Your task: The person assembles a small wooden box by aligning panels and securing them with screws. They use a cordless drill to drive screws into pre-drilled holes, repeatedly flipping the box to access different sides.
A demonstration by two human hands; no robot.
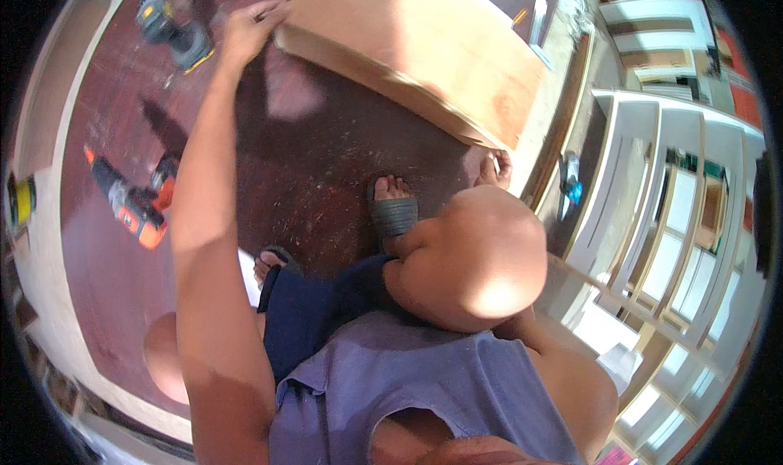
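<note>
A light-brown plywood box-like piece (424, 37) lies in front of me, its long near side (367, 75) facing me. My left hand (253, 28) reaches far out on a stretched arm, its fingers bent round the piece's left corner. Close to the near right corner is my right hand (494, 170), partly hidden behind my raised knee. Its fingers are curled together at that corner, and what lies between them is too small to make out.
An orange and black cordless tool (134, 204) lies left of my arm, with a yellow and grey power tool (171, 28) farther off. My sandalled foot (393, 208) stands near the piece. At right are a blue tool (571, 183) and white shelf frames (636, 155).
</note>
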